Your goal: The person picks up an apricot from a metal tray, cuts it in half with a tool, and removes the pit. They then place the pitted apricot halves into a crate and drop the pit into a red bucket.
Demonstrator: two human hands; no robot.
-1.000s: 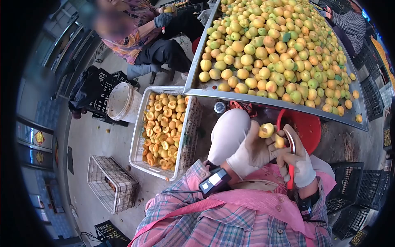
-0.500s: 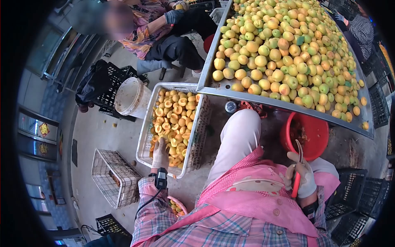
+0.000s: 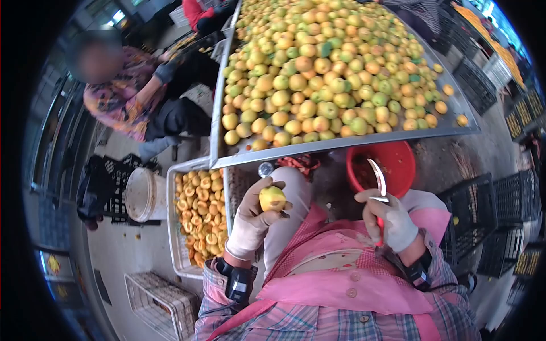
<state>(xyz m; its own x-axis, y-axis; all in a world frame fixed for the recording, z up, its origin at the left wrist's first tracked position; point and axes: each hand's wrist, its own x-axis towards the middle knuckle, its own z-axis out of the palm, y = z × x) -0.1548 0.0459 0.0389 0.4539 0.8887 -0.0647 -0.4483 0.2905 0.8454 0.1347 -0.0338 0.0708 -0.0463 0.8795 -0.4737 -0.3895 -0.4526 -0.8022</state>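
Observation:
My left hand (image 3: pixel 253 219), in a pale glove, holds a yellow-green apricot (image 3: pixel 272 199) between fingers and thumb above my knee. My right hand (image 3: pixel 389 220), also gloved, is closed around a tool with red handles and a curved metal blade (image 3: pixel 377 175) that points up. Behind the blade stands a red bucket (image 3: pixel 400 167) with some bits inside. Whole apricots (image 3: pixel 324 79) are heaped on a metal table (image 3: pixel 347 141) in front of me. To the left, a white crate (image 3: pixel 176 241) holds halved apricots (image 3: pixel 200 210).
A person (image 3: pixel 122 94) in a patterned top sits at the upper left. A white bucket (image 3: pixel 141 195) and black crates stand by the white crate. Another white crate (image 3: pixel 162 301) lies at the lower left. Black crates (image 3: pixel 469 210) stand at the right.
My left hand has moved from the crate of halves to in front of me and now holds an apricot. The right hand still grips the tool. The view has shifted to the right.

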